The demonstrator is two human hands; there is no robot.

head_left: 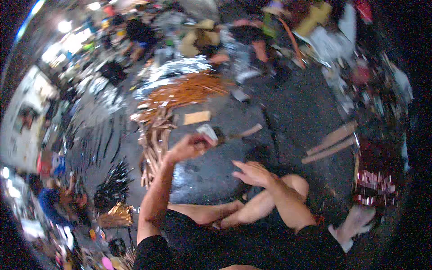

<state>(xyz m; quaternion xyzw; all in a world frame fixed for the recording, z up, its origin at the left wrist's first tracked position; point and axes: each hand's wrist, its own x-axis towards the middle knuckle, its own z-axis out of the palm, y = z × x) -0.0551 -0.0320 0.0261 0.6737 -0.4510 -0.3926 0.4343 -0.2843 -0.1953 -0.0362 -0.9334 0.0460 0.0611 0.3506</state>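
Broadly, the dark floor [288,117] is the ground for everything, and the person sits on it with bare legs crossed. Up and to the left of the crossed legs lies the big heap of orange-brown sticks [180,96], its long strands running from lower left up to the right, with silvery foil strips [173,69] just beyond it. Two pale wooden slats [330,144] lie well apart to the right of the legs, slanting up to the right.

Above the left knee, the left hand [191,146] is raised and closed around a small pale, silvery bundle [208,133], which sticks out of the fist up and to the right, toward a short brown stick [243,132] just beside it. The right hand [253,173] hovers over the right knee, fingers spread and holding nothing, just below and right of the bundle.
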